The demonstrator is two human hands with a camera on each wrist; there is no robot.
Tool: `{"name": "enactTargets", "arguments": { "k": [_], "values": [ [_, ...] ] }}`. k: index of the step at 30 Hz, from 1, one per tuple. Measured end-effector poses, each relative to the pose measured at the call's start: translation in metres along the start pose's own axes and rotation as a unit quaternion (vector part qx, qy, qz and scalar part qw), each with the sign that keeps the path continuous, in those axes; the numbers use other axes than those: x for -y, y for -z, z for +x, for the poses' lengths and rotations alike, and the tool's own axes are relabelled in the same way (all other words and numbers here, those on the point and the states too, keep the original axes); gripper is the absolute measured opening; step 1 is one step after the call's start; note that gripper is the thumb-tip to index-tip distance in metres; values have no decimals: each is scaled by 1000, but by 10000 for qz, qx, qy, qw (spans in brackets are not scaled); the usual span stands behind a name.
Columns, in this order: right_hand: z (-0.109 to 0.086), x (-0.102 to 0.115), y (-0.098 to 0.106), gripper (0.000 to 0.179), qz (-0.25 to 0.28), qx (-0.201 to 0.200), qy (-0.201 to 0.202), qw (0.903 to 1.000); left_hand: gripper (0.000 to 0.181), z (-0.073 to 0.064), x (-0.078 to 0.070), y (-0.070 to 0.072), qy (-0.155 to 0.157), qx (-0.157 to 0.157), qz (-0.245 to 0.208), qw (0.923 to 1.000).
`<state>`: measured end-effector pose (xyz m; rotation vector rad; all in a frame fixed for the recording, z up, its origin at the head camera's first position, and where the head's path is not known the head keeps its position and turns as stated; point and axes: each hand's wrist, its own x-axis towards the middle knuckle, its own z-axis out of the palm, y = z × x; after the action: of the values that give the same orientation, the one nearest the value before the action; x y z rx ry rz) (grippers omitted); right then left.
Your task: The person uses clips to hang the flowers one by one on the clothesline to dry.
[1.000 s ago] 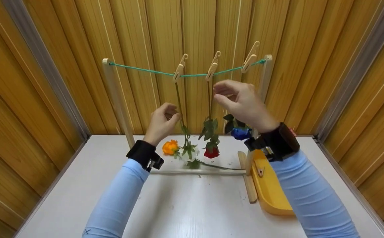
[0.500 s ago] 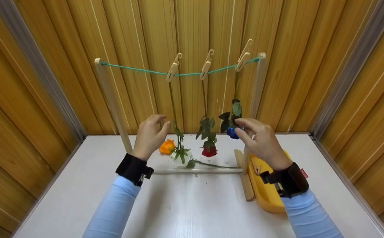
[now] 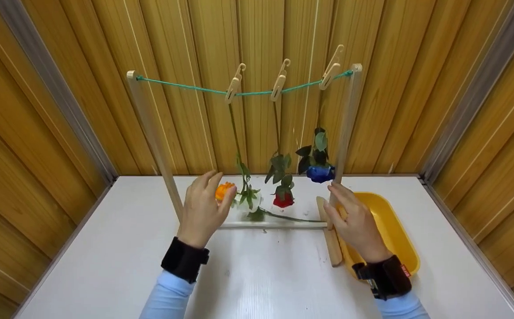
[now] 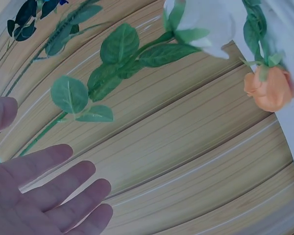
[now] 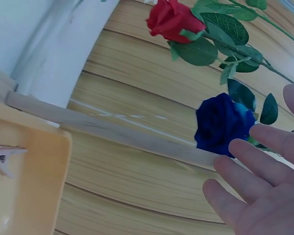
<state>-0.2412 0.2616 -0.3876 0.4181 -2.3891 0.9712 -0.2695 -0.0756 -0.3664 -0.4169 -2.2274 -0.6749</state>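
Observation:
Three roses hang head down from a green cord (image 3: 186,86), each stem under a wooden clothespin (image 3: 233,90). They are a white rose (image 4: 206,22), a red rose (image 3: 283,198) and a blue rose (image 3: 320,173). An orange rose (image 4: 269,88) lies on the table behind my left hand (image 3: 202,210), which partly covers it in the head view. That hand holds nothing, its fingers loosely extended. My right hand (image 3: 356,223), also holding nothing, hovers just below the blue rose beside the yellow tray (image 3: 399,221), fingers relaxed and apart from the flower.
Two wooden posts (image 3: 152,137) hold up the cord, joined by a bar (image 3: 279,225) low on the white table (image 3: 257,274). A clothespin (image 5: 5,156) lies inside the tray. Wood-patterned walls (image 3: 261,40) stand behind and at both sides.
Both hands have come down and back from the hanging flowers. The right hand has dropped from near the red rose's stem to beside the tray. The hung roses and clothespins stay on the cord.

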Motion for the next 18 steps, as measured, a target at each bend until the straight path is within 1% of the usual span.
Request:
{"name": "enactTargets", "arguments": {
  "k": [2,4,9,12,15,18],
  "values": [
    [-5,-3,-2,47,-73,-72,51,9999,50,-8,-2,-2,-77,-75,116,9999],
    [-11,-6,-5,49,-139,-106,105,9998,51,-17,-4,-5,-82,-112,207,9997],
    [-24,-13,-10,55,-288,-134,176,9993,53,-35,-9,-13,6,-67,281,9996],
    [-31,-15,-13,58,-429,-49,87,9990,54,-44,-12,-18,34,-40,308,9995],
    [-37,-18,-15,60,-488,144,-121,9986,56,-53,-15,-23,27,20,421,9991],
    [-42,-20,-16,62,-517,374,-347,9974,58,-62,-15,-29,35,154,566,9983]
  ]
}}
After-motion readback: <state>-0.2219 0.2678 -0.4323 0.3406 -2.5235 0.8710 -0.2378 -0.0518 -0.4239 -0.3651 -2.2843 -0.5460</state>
